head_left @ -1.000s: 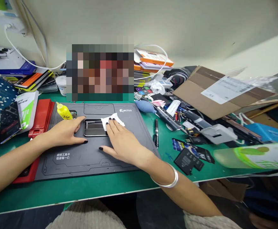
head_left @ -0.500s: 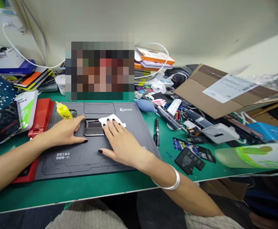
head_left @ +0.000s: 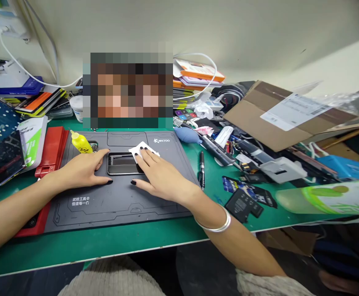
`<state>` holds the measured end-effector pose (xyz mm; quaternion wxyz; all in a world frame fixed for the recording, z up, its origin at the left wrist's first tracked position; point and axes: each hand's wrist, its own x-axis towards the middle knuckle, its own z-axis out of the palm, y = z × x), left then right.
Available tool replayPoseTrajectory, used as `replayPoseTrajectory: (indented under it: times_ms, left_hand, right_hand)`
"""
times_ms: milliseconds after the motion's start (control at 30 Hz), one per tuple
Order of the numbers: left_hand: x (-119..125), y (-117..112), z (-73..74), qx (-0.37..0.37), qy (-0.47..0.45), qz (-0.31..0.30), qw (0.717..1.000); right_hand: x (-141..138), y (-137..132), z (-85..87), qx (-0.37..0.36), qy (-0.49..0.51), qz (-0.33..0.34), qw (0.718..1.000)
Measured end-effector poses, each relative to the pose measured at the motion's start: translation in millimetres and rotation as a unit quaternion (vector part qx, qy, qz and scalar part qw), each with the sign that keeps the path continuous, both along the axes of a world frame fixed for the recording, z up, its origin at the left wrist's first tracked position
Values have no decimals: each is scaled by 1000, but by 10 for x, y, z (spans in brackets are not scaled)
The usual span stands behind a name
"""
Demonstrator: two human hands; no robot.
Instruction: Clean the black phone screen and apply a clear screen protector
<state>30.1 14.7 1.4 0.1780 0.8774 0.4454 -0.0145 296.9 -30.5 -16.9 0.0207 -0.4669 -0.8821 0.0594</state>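
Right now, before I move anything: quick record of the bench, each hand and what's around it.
left hand: flat on the mat, fingertips beside the smartphone
right hand: fingers on the white tissue
white tissue: over the smartphone's right end
smartphone: lying flat on the WKTOO mat
nearby: yellow squeeze bottle, blue air blower, black pen

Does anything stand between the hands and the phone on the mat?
Yes, on one side: a white wipe lies between the right hand and the top right of the smartphone. Nothing visible separates the left hand from the phone's left edge.
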Motion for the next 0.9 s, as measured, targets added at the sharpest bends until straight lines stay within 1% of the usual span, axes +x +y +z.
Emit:
replayPoseTrajectory:
  times_ms: [100, 200, 267, 333, 467, 567, 633, 733, 800, 900]
  left_hand:
    - [5, -14, 9, 1, 8, -1, 1000]
    - [13, -28, 28, -1, 11, -1, 1000]
    - [14, -28, 33, 0, 11, 1, 1000]
    - [11, -18, 24, 0, 7, 0, 1000]
    - [-5, 6, -10, 2, 0, -4, 1000]
    - [-4, 4, -5, 1, 3, 0, 1000]
    - [4, -5, 10, -1, 8, 3, 1000]
    - [10, -11, 18, 3, 7, -1, 1000]
    - [4, -6, 5, 6, -1, -4, 1000]
    - [-9, 8, -21, 7, -7, -4, 1000]
  right_hand:
    - [-103, -128, 28, -3, -22, 5, 1000]
    - [-225, -253, 67, -7, -30, 67, 997]
    - [-247, -251, 72, -7, -25, 93, 995]
    - [-202, -171, 54, -3, -12, 87, 996]
    - [-32, 34, 2, 7, 6, 35, 999]
    - [-14, 40, -4, 7, -2, 14, 1000]
    - [-75, -28, 3, 10, -8, 25, 1000]
    - [-171, -114, 8, 12, -5, 62, 998]
    - [-176, -98, 6, 9, 4, 76, 997]
    - [-89, 16, 3, 6, 14, 57, 998]
